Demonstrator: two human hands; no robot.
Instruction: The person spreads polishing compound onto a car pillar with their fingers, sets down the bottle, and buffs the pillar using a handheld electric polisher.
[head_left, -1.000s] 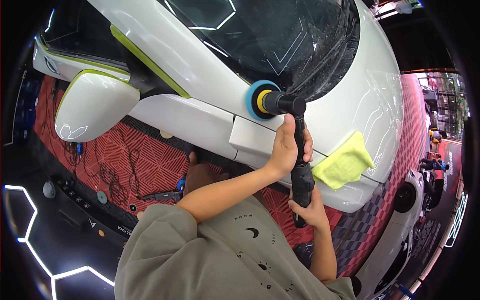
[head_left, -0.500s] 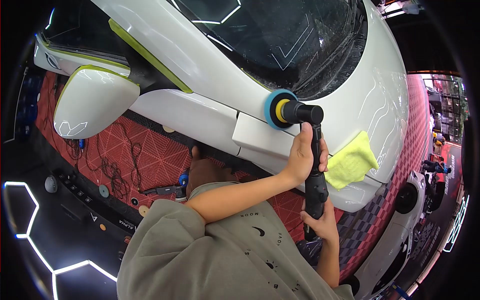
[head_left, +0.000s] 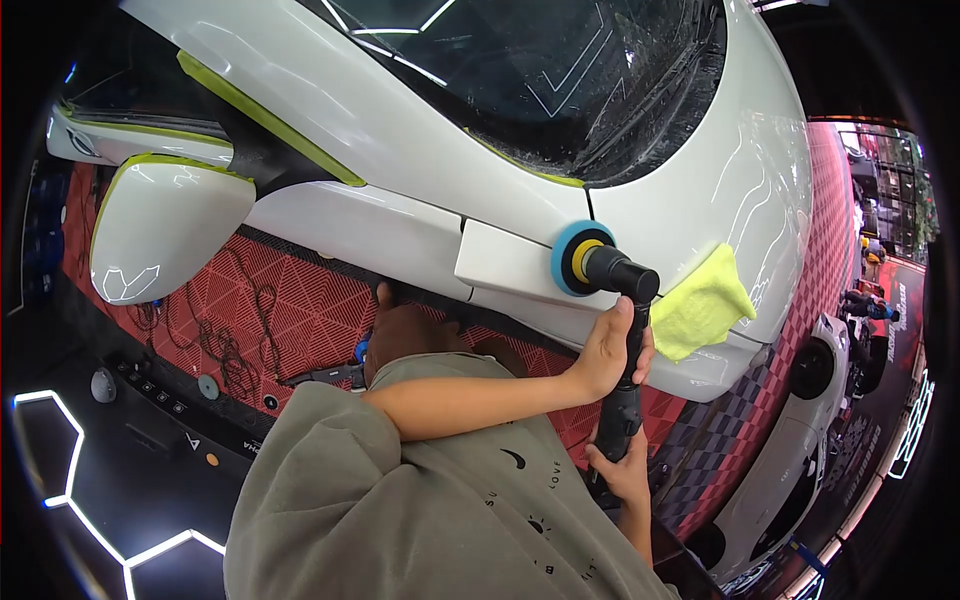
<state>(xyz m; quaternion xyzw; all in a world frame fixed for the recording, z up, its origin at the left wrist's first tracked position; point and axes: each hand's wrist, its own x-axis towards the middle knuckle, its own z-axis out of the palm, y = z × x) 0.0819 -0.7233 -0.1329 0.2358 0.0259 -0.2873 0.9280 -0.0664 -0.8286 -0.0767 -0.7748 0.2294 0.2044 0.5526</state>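
Note:
I hold a black polisher (head_left: 622, 400) with both hands, its long body tilted across the view. My left hand (head_left: 608, 352) wraps around its neck just below the angled head. Further down, my right hand (head_left: 625, 472) grips the rear of the body. The blue foam pad (head_left: 568, 248), on a yellow and black backing, is against or very close to the white car's fender (head_left: 520, 262); contact is hard to judge. Beside the polisher head, a yellow-green cloth (head_left: 702, 305) lies on the car's front bodywork.
The side mirror (head_left: 175, 225) juts out at left, edged with green masking tape (head_left: 270, 120). Cords (head_left: 235, 350) and another power tool (head_left: 325, 376) lie on the red tile floor (head_left: 320, 315). Another car (head_left: 775, 470) stands at right.
The polisher has shifted down and slightly right along the panel, both hands moving with it. The whole view has also shifted a little; the cloth stays on the bodywork.

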